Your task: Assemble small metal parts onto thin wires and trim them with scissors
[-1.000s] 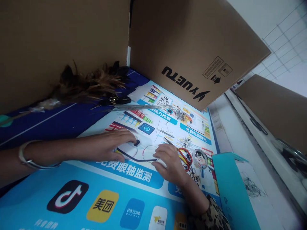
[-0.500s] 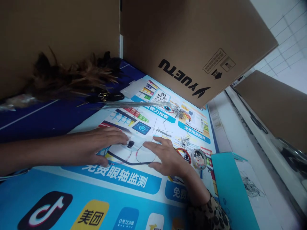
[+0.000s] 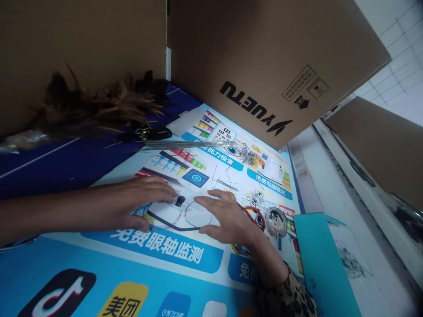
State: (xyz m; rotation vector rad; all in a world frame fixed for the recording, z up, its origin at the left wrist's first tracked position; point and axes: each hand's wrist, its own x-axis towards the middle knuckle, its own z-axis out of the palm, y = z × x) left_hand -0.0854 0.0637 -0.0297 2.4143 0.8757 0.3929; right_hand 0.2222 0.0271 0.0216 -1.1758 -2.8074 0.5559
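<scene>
A thin dark glasses frame (image 3: 172, 218) lies flat on a printed blue and white poster mat (image 3: 172, 255). My left hand (image 3: 135, 202) rests over its left rim, fingers stretched to the black nose piece (image 3: 179, 201) and thumb at the lower edge. My right hand (image 3: 228, 215) is spread around the right rim, with the index finger at the top of the rim and the thumb at the bottom. Both hands hold the frame down on the mat.
A bundle of thin metal wires (image 3: 194, 144) lies behind the hands, with loose wires (image 3: 224, 181) and small metal parts (image 3: 247, 154) nearby. Red-handled scissors (image 3: 254, 215), a round cartoon badge (image 3: 276, 219) and a teal box (image 3: 320, 259) sit right. A feather duster (image 3: 99, 110) and cardboard boxes (image 3: 264, 57) stand behind.
My right hand has uncurled and moved left from the scissors onto the right rim. The frame has slid slightly left under both hands. The view has shifted a little.
</scene>
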